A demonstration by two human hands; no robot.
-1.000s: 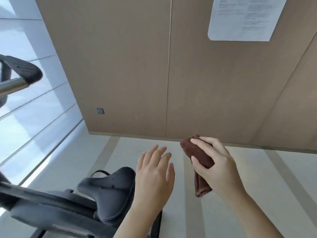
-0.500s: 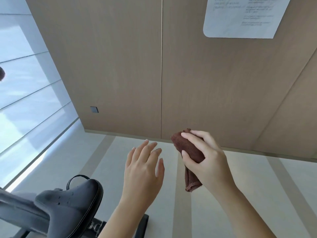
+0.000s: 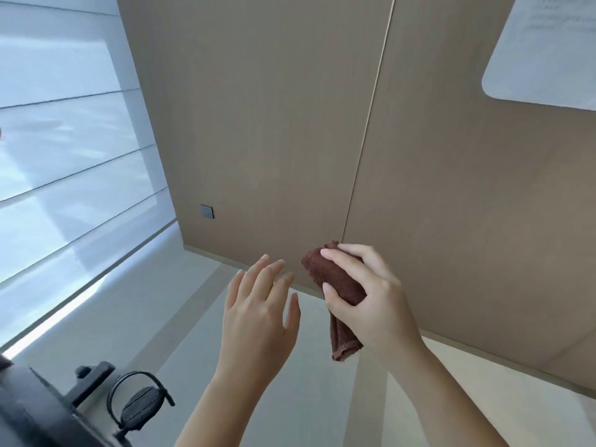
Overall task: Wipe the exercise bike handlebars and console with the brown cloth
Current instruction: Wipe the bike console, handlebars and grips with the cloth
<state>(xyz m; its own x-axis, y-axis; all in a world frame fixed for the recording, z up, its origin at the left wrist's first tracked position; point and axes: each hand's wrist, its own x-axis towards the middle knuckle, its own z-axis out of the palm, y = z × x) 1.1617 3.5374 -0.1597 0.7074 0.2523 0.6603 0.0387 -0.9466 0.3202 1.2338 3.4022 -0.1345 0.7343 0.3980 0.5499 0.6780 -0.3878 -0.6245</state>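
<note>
Grips the bunched brown cloth (image 3: 343, 287) in the right hand (image 3: 374, 301), fingers and thumb curled round its middle, hemmed tail dangling below the palm. Holds the left hand (image 3: 261, 317) just beside it, fingers straight and spread, carrying nothing and touching nothing. Keeps both hands in much the same pose as a second ago, raised in mid-air before the tan wall panel (image 3: 274, 124).

Swings the view instead: loses the grey saddle seen at lower left half a second ago, and the handlebars glimpsed at the left edge a second ago. Picks up a black strapped pedal (image 3: 142, 404) and a dark stretch of bike frame (image 3: 29, 414) in the bottom left corner.

Shows, further out, a small grey wall plate (image 3: 207, 211), a slatted window blind (image 3: 64, 156), pale floor (image 3: 322, 408) and part of a posted paper notice (image 3: 548, 53) at upper right.

Leaves handlebars and console out of frame, with the cloth well apart from any visible part of the bike. Gives no sign whether wiping is finished or not yet begun. Calls, most likely, for turning back toward the bike's front before the cloth can meet either surface.
</note>
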